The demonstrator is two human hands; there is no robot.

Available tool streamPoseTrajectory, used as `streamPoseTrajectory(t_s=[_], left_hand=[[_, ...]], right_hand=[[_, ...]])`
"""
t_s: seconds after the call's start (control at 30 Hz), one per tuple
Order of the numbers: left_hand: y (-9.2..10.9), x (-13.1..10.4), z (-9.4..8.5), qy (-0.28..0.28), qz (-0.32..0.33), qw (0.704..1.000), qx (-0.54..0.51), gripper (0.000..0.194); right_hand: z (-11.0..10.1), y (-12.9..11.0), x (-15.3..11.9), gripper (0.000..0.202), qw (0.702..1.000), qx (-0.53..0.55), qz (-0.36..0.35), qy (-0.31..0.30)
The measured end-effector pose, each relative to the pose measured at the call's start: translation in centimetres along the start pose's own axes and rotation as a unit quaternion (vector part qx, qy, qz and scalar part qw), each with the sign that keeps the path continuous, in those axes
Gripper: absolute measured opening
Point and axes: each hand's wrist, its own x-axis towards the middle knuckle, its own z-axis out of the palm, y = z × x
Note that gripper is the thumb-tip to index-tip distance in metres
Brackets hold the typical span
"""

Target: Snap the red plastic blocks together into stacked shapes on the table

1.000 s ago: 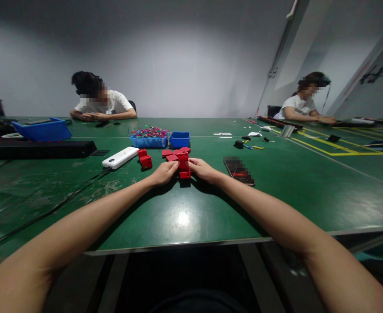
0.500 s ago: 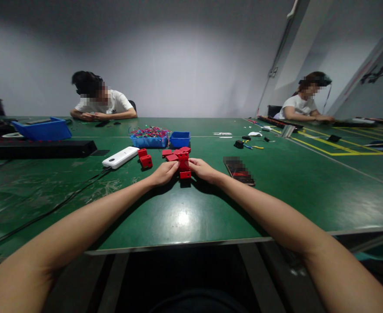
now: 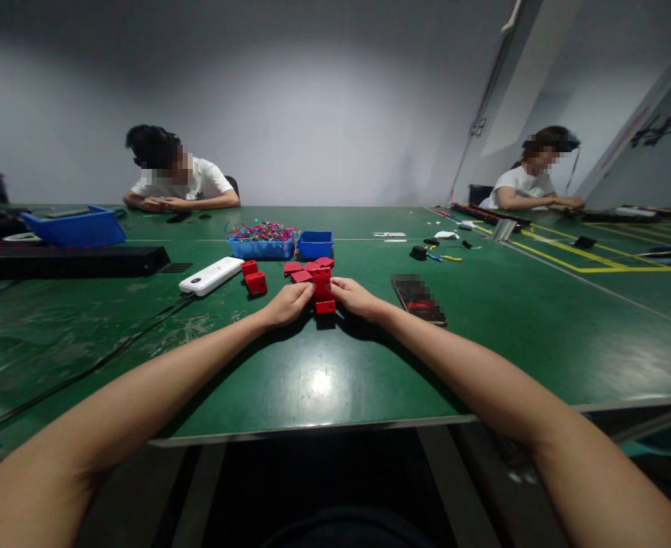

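Note:
Between my two hands is a red bracket-like part [image 3: 322, 283] with small holes near its top edge. My left hand [image 3: 290, 303] grips its left side with fingers closed. From the right, my right hand [image 3: 359, 297] pinches it with thumb and fingers. The lower end of the part [image 3: 325, 307] juts toward me, over its dark shadow on the table. Several more red parts [image 3: 296, 269] lie just beyond my hands. Left of them stand other red parts [image 3: 256, 284], beside a white power bank [image 3: 211, 275].
A blue bin [image 3: 263, 249] heaped with colourful wired pieces stands beside a smaller blue bin [image 3: 315, 243]. A phone [image 3: 419, 300] lies right of my hands. Pliers [image 3: 443, 257] lie farther back. A black cable [image 3: 100, 355] crosses the left side. Two people sit across the green table [image 3: 321, 396].
The lower end of the red part has shifted very slightly to the right between my hands. My grip on both sides looks the same, and the things around have not moved.

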Motion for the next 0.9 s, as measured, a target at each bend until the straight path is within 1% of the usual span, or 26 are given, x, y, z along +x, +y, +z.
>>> streamPoseTrajectory(t_s=[0.4, 0.6, 0.73, 0.9], left_hand=[[0.26, -0.09, -0.02, 0.003, 0.003, 1.0, 0.007, 0.052], [0.31, -0.08, -0.04, 0.002, 0.006, 1.0, 0.003, 0.054], [0.24, -0.06, -0.06, 0.004, 0.003, 1.0, 0.006, 0.055], [0.16, 0.01, -0.07, 0.0, 0.001, 1.0, 0.006, 0.054]], right_hand=[[-0.13, 0.1, 0.11, 0.027, 1.0, -0.018, -0.017, 0.004], [-0.34, 0.53, 0.35, 0.033, 0.999, -0.024, -0.024, -0.002], [-0.46, 0.67, 0.31, 0.041, 0.999, -0.007, -0.033, -0.021], [-0.47, 0.58, 0.18, 0.042, 0.999, -0.001, -0.034, -0.028]])
